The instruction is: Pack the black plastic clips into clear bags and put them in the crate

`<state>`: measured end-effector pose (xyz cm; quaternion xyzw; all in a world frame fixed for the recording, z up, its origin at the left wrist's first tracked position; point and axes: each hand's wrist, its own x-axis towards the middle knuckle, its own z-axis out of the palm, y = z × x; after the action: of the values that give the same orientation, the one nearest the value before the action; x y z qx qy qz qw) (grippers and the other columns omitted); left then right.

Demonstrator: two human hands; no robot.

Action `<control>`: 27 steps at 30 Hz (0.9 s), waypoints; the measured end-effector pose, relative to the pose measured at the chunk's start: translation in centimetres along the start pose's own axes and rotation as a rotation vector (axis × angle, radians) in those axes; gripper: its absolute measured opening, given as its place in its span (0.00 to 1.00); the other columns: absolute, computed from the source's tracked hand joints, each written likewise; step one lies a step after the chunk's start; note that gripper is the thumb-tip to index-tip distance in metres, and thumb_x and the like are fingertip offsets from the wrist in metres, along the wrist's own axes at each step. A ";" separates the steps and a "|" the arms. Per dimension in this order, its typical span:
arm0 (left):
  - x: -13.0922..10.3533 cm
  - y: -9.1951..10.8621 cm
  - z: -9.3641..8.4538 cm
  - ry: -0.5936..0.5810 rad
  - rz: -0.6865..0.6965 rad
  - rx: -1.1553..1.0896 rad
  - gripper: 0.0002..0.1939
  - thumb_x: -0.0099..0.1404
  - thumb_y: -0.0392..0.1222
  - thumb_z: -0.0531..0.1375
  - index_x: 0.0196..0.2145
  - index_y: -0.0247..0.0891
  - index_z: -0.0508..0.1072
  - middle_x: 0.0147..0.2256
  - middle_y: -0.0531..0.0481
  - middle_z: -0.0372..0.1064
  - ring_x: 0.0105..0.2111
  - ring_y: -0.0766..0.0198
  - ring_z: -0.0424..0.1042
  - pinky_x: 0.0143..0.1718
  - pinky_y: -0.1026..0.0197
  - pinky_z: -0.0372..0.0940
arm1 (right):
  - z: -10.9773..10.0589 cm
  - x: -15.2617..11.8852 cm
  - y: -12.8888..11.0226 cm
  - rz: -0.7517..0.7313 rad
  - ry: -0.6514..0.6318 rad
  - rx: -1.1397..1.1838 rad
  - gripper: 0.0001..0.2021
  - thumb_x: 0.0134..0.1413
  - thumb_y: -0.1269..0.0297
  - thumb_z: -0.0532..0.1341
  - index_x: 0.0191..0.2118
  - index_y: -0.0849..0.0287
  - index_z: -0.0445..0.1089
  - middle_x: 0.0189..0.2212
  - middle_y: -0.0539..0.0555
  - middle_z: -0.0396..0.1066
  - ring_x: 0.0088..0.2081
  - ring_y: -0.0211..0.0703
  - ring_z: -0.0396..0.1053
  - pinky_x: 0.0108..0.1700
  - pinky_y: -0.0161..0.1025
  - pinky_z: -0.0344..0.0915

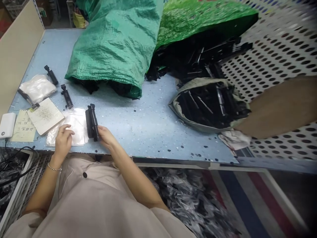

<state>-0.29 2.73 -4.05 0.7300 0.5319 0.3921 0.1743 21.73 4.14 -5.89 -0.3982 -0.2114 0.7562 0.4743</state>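
Observation:
My right hand (105, 136) grips a black folded part (92, 123) by its right side, near the table's front edge. Just left of it, my left hand (63, 138) rests over a stack of clear plastic bags (78, 127), its fingers curled and pressed together; whether anything thin is between them is too small to tell. Behind the bags lies a second black part (66, 96). Another black part (51, 75) sits further back, beside a bundle of clear bags (39, 88).
A green sack (116, 46) covers the table's back. An open bag of black parts (208, 105) stands right, before a bright green sack (198, 19). At left lie a card (46, 115), a handwritten note (24, 129) and a white power bank (7, 125).

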 end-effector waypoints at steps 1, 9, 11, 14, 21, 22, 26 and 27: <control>0.0 0.1 0.0 -0.070 0.051 0.064 0.14 0.63 0.28 0.53 0.39 0.39 0.76 0.52 0.42 0.68 0.49 0.57 0.71 0.51 0.51 0.69 | -0.4 -0.5 -0.2 -0.010 0.009 -0.004 0.19 0.36 0.53 0.76 0.28 0.61 0.73 0.21 0.47 0.70 0.24 0.32 0.64 0.27 0.30 0.60; 0.9 0.7 0.6 -0.182 0.009 0.097 0.31 0.64 0.29 0.53 0.65 0.42 0.63 0.60 0.39 0.62 0.44 0.62 0.75 0.47 0.57 0.73 | -1.4 -6.4 0.9 0.233 -0.181 -0.040 0.20 0.41 0.58 0.75 0.39 0.61 0.73 0.24 0.47 0.71 0.22 0.33 0.66 0.23 0.30 0.63; 0.4 1.0 0.6 -0.204 0.095 0.122 0.34 0.66 0.28 0.52 0.68 0.43 0.57 0.62 0.37 0.59 0.50 0.57 0.74 0.49 0.55 0.73 | -1.5 -6.9 1.4 0.257 -0.218 -0.010 0.27 0.44 0.61 0.74 0.50 0.59 0.70 0.29 0.48 0.74 0.25 0.34 0.69 0.25 0.31 0.67; -1.1 2.2 1.1 -0.214 0.284 0.188 0.37 0.67 0.26 0.49 0.71 0.41 0.48 0.65 0.32 0.56 0.59 0.50 0.69 0.53 0.50 0.72 | -1.2 -6.3 1.7 0.200 -0.171 0.061 0.37 0.45 0.64 0.74 0.61 0.53 0.61 0.30 0.46 0.73 0.26 0.35 0.70 0.27 0.32 0.70; -4.7 6.4 4.6 -0.294 0.636 0.051 0.38 0.68 0.25 0.48 0.72 0.36 0.42 0.58 0.33 0.64 0.59 0.52 0.68 0.57 0.51 0.71 | -1.7 -4.8 2.0 -0.096 0.175 0.119 0.17 0.42 0.62 0.72 0.40 0.55 0.72 0.24 0.44 0.67 0.22 0.32 0.62 0.22 0.30 0.62; -4.7 6.7 5.0 -0.312 0.632 0.024 0.38 0.68 0.25 0.48 0.72 0.35 0.42 0.58 0.32 0.64 0.59 0.52 0.68 0.56 0.52 0.72 | -2.7 -5.1 1.7 -0.187 0.270 0.121 0.15 0.41 0.61 0.72 0.36 0.55 0.70 0.23 0.45 0.66 0.23 0.33 0.63 0.24 0.31 0.64; -4.2 6.9 5.8 -0.416 0.567 -0.051 0.37 0.70 0.30 0.51 0.72 0.38 0.43 0.57 0.32 0.64 0.54 0.53 0.72 0.48 0.54 0.75 | -10.1 -9.3 -1.7 -0.706 0.903 0.114 0.10 0.47 0.54 0.62 0.34 0.51 0.65 0.31 0.48 0.70 0.33 0.41 0.70 0.38 0.42 0.73; -4.0 6.6 5.9 -0.427 0.545 -0.063 0.36 0.70 0.30 0.51 0.72 0.40 0.44 0.57 0.33 0.64 0.54 0.54 0.72 0.48 0.54 0.75 | -12.2 -11.3 -2.8 -0.841 1.115 0.053 0.08 0.50 0.53 0.59 0.34 0.50 0.65 0.33 0.51 0.70 0.36 0.45 0.71 0.40 0.47 0.73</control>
<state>7.88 -2.41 -4.83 0.9050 0.2566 0.2788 0.1932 35.70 -5.30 -6.61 -0.5994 -0.0542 0.1963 0.7741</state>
